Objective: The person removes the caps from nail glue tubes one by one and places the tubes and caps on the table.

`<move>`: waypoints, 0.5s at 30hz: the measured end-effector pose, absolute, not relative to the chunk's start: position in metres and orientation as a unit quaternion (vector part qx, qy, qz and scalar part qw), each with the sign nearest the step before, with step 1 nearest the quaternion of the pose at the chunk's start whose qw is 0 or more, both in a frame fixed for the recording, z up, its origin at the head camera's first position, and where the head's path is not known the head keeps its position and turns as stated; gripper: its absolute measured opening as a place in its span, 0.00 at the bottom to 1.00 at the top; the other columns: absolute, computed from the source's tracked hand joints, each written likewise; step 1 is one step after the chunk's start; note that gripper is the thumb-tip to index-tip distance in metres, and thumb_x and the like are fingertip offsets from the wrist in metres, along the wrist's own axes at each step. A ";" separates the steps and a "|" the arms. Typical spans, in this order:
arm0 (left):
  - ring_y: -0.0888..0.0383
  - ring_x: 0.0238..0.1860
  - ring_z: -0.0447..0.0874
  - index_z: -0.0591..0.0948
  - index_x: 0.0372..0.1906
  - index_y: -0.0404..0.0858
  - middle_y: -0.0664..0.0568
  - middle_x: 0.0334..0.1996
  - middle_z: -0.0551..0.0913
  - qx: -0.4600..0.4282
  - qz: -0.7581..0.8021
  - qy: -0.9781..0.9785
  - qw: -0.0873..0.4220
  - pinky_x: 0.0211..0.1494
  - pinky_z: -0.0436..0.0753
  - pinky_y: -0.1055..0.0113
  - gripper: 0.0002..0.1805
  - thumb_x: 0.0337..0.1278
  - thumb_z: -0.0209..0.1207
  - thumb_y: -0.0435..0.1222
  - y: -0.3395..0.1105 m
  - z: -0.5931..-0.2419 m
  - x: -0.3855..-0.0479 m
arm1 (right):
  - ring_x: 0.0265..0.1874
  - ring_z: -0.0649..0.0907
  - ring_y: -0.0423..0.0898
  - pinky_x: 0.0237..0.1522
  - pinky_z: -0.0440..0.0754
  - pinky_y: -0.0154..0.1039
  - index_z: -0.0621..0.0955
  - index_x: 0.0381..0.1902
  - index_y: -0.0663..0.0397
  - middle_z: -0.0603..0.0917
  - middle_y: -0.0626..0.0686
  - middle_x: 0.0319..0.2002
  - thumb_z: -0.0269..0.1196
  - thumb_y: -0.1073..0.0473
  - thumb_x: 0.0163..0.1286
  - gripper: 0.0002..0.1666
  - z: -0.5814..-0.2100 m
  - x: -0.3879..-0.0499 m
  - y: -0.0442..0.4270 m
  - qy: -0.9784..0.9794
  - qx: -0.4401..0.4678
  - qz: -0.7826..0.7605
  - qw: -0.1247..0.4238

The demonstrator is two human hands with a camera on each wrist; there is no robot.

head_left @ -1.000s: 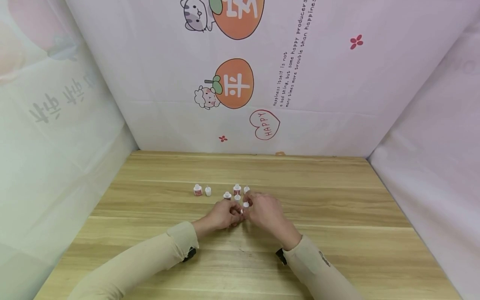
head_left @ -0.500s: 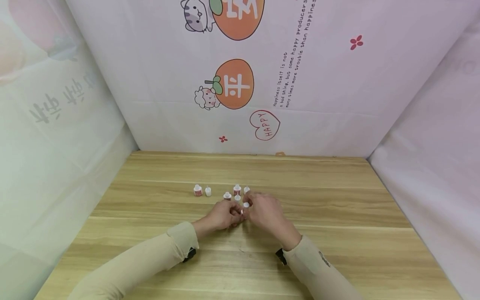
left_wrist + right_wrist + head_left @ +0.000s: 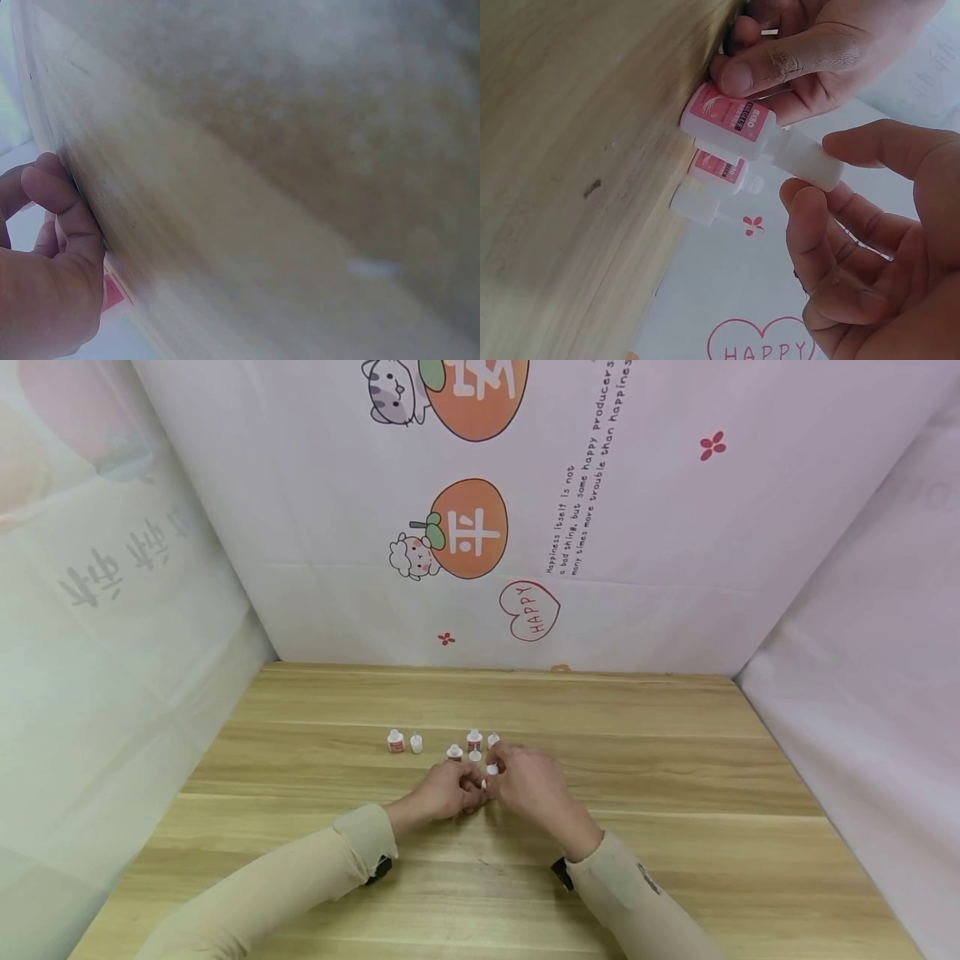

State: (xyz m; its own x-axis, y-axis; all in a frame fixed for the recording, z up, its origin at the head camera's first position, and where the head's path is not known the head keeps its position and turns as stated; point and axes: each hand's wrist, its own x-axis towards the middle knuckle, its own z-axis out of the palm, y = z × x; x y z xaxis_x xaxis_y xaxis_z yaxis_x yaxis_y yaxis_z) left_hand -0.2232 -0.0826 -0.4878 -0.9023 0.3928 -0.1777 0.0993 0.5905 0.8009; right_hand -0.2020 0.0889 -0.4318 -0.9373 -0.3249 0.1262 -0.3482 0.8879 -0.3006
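Note:
A small glue bottle (image 3: 739,112) with a pink label stands on the wooden table. My left hand (image 3: 447,789) grips its lower part between thumb and fingers. At its neck is a white cap (image 3: 814,161), pinched by the thumb and fingers of my right hand (image 3: 534,783). In the head view my fingers hide most of this bottle. Just beyond my left hand sits another bottle (image 3: 454,751), partly covered, beside a loose white cap (image 3: 476,757). Another white piece (image 3: 492,769) shows against my right fingers.
Farther back stand a labelled bottle (image 3: 474,740) and a loose cap (image 3: 493,739). To the left are one more bottle (image 3: 395,742) and an upturned cap (image 3: 416,743) with a thin tip. Printed white cloth (image 3: 645,610) walls the table (image 3: 660,752) at the back and sides.

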 end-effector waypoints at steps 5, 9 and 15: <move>0.63 0.21 0.78 0.84 0.42 0.36 0.53 0.25 0.84 0.136 0.431 0.875 0.176 0.21 0.76 0.72 0.06 0.60 0.63 0.31 -0.083 -0.487 -0.222 | 0.28 0.79 0.42 0.24 0.73 0.37 0.83 0.37 0.41 0.86 0.45 0.33 0.70 0.48 0.62 0.09 -0.432 -0.202 0.089 -0.972 0.169 0.163 0.033; 0.63 0.20 0.77 0.84 0.42 0.36 0.53 0.24 0.84 0.139 0.434 0.873 0.173 0.21 0.75 0.73 0.06 0.60 0.64 0.31 -0.082 -0.488 -0.222 | 0.25 0.77 0.40 0.23 0.71 0.36 0.82 0.35 0.41 0.83 0.43 0.30 0.70 0.49 0.62 0.08 -0.433 -0.202 0.090 -0.970 0.171 0.166 0.036; 0.64 0.21 0.78 0.84 0.41 0.37 0.53 0.24 0.84 0.136 0.432 0.875 0.173 0.21 0.75 0.73 0.06 0.59 0.63 0.30 -0.082 -0.488 -0.222 | 0.25 0.77 0.40 0.22 0.71 0.36 0.82 0.37 0.40 0.84 0.42 0.32 0.70 0.48 0.62 0.09 -0.432 -0.202 0.089 -0.973 0.169 0.156 0.032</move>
State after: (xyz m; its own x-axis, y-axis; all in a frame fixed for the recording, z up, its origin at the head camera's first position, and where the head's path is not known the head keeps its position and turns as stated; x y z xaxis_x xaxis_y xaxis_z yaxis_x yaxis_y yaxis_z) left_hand -0.2225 -0.0818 -0.4885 -0.9031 0.3875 -0.1849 0.0891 0.5904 0.8022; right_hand -0.2022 0.0887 -0.4322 -0.9412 -0.3180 0.1142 -0.3378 0.8948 -0.2919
